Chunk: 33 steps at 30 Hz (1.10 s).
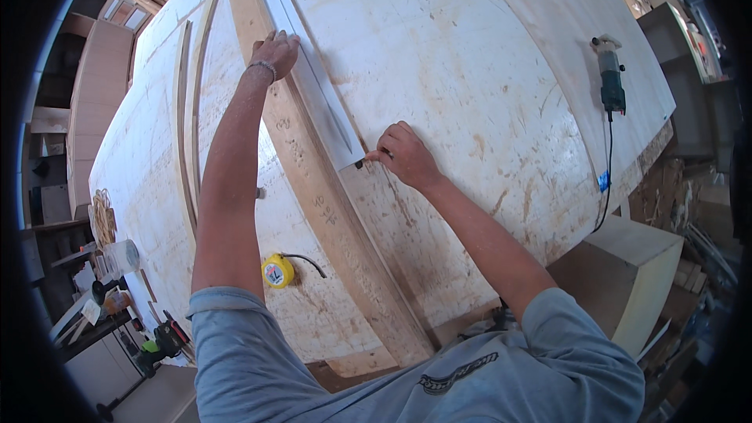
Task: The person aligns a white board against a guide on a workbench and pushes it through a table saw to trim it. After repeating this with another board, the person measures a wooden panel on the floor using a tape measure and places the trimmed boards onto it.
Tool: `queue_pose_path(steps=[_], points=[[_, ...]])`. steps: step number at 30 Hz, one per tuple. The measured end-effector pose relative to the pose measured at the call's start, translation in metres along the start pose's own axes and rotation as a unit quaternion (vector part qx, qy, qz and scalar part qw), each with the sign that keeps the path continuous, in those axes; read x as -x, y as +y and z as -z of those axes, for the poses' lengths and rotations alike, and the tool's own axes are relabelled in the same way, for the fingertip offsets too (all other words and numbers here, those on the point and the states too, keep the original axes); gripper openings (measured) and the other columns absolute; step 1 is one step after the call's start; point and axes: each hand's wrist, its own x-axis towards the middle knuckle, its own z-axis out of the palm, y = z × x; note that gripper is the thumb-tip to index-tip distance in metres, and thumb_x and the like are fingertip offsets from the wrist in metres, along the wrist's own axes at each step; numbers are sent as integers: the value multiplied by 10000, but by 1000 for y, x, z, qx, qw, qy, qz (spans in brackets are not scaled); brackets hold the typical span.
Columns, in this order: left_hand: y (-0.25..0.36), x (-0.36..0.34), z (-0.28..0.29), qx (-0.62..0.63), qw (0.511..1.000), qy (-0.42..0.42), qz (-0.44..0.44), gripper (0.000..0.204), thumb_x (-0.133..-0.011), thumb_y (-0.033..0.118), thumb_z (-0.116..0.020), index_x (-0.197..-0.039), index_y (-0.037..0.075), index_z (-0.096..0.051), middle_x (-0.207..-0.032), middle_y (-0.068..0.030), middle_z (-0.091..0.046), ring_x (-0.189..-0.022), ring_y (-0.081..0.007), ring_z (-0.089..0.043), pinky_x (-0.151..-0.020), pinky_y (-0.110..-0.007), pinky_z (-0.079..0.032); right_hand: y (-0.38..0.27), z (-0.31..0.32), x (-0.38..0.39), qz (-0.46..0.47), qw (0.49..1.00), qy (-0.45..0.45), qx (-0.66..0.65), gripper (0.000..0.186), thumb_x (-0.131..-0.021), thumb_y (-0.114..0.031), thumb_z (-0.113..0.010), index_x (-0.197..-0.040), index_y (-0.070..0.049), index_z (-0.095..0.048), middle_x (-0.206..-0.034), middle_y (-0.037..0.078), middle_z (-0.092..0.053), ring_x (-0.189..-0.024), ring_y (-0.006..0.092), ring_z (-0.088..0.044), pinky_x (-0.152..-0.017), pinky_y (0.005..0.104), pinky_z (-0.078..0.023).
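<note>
I see the strip along the plank, apparently being aligned; left hand rests over both, right hand curls by the strip's near end. Either's grip, I can't tell. Next calls for steadiness.

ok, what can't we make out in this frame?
Head view:
- White strip: far end cut off by the top edge.
- Dark bit at the strip's near end: too small to identify.
- Right hand: palm hidden by its own back and curled fingers.
- Left hand: underside hidden by its back.
- Cord: far end lost past the table edge.
</note>
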Motion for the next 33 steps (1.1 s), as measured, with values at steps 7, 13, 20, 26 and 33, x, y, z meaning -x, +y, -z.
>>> queue_pose_path(steps=[7, 13, 20, 26, 33], points=[[-9, -13, -8, -65, 998, 3, -23, 536, -1082, 324, -181, -1497, 117, -449, -1606, -153, -373, -1524, -310, -282, -1210, -512, -270, 2, -8, -13, -13, 1000, 12, 12, 271, -837, -223, -782, -781, -33, -597, -859, 103, -551, -901, 297, -536, -800, 400, -473], [-10, -24, -23, -54, 998, 35, -20, 512, -1077, 311, -229, -1444, 65, -488, -1576, -163, -406, -1517, -329, -290, -1200, -506, -295, 50, 1, -52, -99, 973, 151, 144, 237, -894, -105, -683, -1095, -18, -593, -1080, 180, -582, -1065, 358, -554, -949, 452, -481], [-20, -45, -45, -113, 993, 41, -4, 471, -1079, 330, -309, -1343, 47, -579, -1508, -202, -466, -1498, -368, -313, -1171, -502, -354, 50, 27, -115, -3, 995, -85, 47, 302, -919, -225, -674, -1152, -52, -591, -1114, 165, -610, -1096, 340, -582, -962, 431, -498], [-9, -30, -24, -2, 999, 42, 14, 615, -1053, 466, -376, -1430, -13, -460, -1539, -223, -432, -1509, -334, -299, -1198, -479, -312, 32, 33, -115, -15, 978, -204, 34, 480, -849, -305, -750, -1215, -58, -564, -1190, 156, -594, -1193, 328, -535, -1029, 426, -457], [1, -21, -15, -27, 998, 39, 32, 739, -1027, 518, -424, -1477, -67, -393, -1559, -234, -407, -1513, -327, -294, -1226, -473, -247, 66, 10, -126, -79, 988, 36, 126, 569, -864, -241, -729, -1336, -52, -474, -1192, 209, -570, -1149, 390, -555, -971, 468, -490]])
